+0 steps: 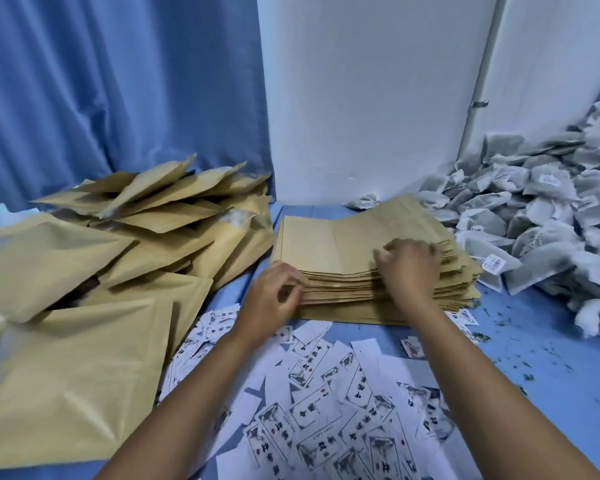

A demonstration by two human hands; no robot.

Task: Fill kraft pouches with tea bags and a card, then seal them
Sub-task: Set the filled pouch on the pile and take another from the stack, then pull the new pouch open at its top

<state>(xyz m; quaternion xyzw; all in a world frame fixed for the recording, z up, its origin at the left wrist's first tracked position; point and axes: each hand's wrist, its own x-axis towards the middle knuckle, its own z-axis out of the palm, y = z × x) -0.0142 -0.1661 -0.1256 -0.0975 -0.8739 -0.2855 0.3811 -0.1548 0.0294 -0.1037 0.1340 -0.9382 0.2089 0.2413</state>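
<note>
The stack of empty kraft pouches [371, 268] lies flat on the blue table [541, 344], between filled pouches [84, 271] and the tea bag heap [541, 209]. Left hand [274, 296] curls its fingers against the stack's near-left edge; right hand [409, 265] claws at the top pouch (grip unclear through blur). Judged light, thin, slippery: best peeled by a corner.

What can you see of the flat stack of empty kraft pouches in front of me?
The stack of empty pouches is tan kraft paper, flat and unfilled, layered with edges slightly fanned toward the right. It lies on the blue table, centre. The left hand touches its near left edge; the right hand rests curled on top.
</note>
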